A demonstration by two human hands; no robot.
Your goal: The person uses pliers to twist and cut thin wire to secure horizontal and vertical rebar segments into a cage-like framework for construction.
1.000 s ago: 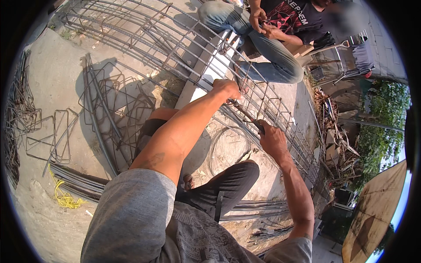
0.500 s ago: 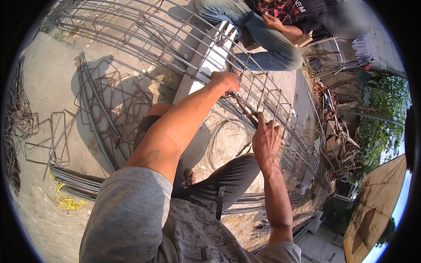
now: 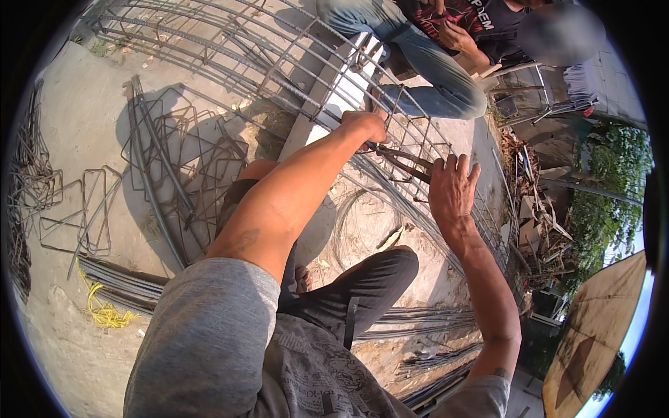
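A pair of long-handled pincers lies across the rebar cage, its jaw end close beneath my left hand. My left hand is closed at the cage bars; what its fingers grip is hidden under the hand. The pincers' handles run into my right hand, whose fingers are loosely bent and partly spread over the handle ends. A white block supports the cage beside my left hand.
Across the cage sits a person in jeans, hands raised. Bent rebar stirrups and a dark pipe lie at left. A coil of wire is near my knee. Bundled bars with yellow twine lie lower left; scrap wood is at right.
My right hand has moved right, and its fingers have spread. The pincers' handles have swung from a steep slant to a flatter one. My left hand stays close to the same spot.
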